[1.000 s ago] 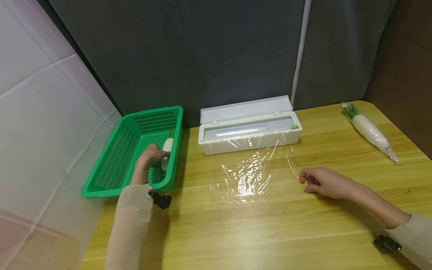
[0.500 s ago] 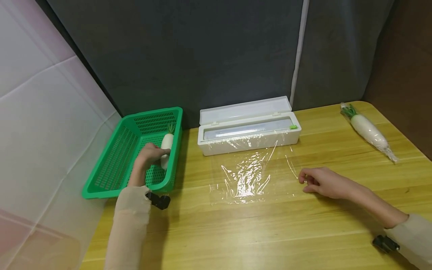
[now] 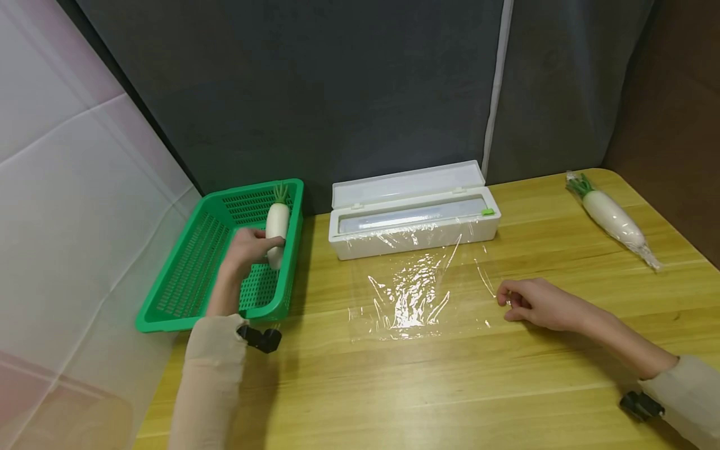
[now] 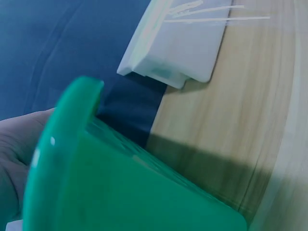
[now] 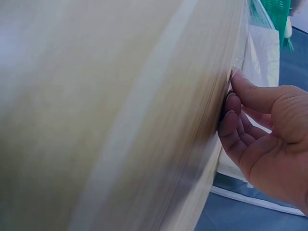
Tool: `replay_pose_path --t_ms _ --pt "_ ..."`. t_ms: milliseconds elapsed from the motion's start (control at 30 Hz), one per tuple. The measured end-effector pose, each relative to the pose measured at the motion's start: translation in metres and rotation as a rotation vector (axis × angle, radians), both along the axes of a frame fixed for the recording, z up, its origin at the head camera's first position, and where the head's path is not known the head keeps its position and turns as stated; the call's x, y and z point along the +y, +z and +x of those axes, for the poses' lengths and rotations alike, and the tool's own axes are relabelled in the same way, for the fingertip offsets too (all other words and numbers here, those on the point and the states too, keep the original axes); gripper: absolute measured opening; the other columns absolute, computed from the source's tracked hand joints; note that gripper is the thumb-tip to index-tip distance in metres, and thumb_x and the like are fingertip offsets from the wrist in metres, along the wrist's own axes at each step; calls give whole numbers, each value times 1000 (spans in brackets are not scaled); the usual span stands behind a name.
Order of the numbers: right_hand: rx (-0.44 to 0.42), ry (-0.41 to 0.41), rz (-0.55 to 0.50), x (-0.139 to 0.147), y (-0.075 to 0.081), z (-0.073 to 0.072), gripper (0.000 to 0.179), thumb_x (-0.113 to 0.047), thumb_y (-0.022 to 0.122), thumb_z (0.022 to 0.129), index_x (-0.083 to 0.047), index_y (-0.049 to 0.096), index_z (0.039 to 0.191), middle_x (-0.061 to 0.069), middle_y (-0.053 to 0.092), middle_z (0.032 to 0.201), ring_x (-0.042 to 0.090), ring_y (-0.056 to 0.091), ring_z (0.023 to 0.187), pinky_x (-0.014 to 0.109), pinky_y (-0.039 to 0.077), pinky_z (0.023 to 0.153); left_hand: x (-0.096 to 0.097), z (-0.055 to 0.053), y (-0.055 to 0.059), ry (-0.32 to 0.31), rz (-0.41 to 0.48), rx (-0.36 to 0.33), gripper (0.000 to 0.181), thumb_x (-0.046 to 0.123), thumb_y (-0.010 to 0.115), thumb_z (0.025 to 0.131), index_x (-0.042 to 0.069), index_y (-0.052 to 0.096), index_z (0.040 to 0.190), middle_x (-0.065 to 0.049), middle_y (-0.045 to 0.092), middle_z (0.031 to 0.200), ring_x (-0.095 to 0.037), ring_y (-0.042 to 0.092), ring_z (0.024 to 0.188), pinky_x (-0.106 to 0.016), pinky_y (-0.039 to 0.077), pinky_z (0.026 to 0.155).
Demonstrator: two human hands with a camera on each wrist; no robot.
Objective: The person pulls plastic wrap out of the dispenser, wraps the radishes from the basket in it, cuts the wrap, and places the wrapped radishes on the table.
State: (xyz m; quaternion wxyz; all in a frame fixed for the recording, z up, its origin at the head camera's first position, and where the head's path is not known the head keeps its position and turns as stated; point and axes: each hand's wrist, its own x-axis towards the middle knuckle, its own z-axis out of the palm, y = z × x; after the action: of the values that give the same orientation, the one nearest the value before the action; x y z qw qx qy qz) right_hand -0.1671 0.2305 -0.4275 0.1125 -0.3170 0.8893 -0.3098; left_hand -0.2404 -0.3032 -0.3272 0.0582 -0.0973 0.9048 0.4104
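My left hand [image 3: 247, 247] grips a white radish [image 3: 277, 222] with short green tops, along the right inner side of the green basket [image 3: 169, 325]. The basket's wall hides most of this hand in the left wrist view. A sheet of cling film [image 3: 413, 294] runs from its white dispenser box [image 3: 419, 236] onto the wooden table. At the film's right edge my right hand [image 3: 542, 304] curls its fingers and thumb on the clear film; the pinched bit is hardly visible. Thumb and fingertips of this hand [image 5: 262, 125] come close together in the right wrist view.
A film-wrapped radish [image 3: 614, 219] lies at the table's right end. The dispenser's lid [image 3: 410, 184] stands raised, with a green slider [image 3: 488, 212] at its right end. A dark curtain [image 3: 309, 94] closes off the back, and a pale wall [image 3: 73, 206] borders the left.
My left hand has lifted the radish a little up and away inside the basket, so more of it and its green tops show. The right hand has stayed put.
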Motion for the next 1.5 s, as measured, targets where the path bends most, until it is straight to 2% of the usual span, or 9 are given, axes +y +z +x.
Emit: replay_pose_path --t_ms 167,300,500,700,933,1100,1500 --pt "-17 -11 -8 0 1 0 17 -13 76 90 -13 60 97 -10 49 73 2 45 66 24 41 59 6 2 5 13 6 71 60 25 65 97 -14 47 139 -31 49 132 -36 56 107 -53 50 93" --pt "-20 -15 -3 0 1 0 17 -13 76 90 -13 60 97 -10 49 73 2 45 66 24 41 59 12 6 7 35 20 159 60 23 67 96 -11 46 141 -29 51 129 -36 55 108 -51 49 91" --pt "-10 -15 2 0 0 0 17 -12 77 90 -13 61 96 -11 49 73 1 46 66 24 42 60 19 11 13 63 8 284 59 20 72 92 -7 49 140 -27 54 131 -40 54 114 -50 49 91" --pt "-18 -19 12 0 0 -1 17 -12 76 90 -13 61 96 -11 50 73 1 47 67 24 43 61 33 15 20 66 1 370 57 19 76 89 -2 55 137 -22 60 129 -38 60 110 -49 50 89" --pt "-30 -24 16 -1 1 -1 17 -11 77 89 -13 61 96 -10 50 72 2 47 66 24 42 61 54 19 28 59 -11 457 55 19 78 86 1 59 135 -20 64 125 -33 59 113 -47 51 87" --pt "-28 -24 2 -1 0 -1 18 -12 77 89 -13 60 94 -11 49 72 2 46 66 24 42 61 67 24 30 21 0 500 53 16 79 85 0 61 132 -20 65 122 -32 61 113 -46 53 84" --pt "-10 1 -1 1 0 -6 18 -15 78 89 -15 60 91 -12 49 71 1 46 65 24 42 61 97 40 28 -152 31 540 51 5 82 82 -4 60 127 -22 66 119 -33 63 109 -49 54 88"
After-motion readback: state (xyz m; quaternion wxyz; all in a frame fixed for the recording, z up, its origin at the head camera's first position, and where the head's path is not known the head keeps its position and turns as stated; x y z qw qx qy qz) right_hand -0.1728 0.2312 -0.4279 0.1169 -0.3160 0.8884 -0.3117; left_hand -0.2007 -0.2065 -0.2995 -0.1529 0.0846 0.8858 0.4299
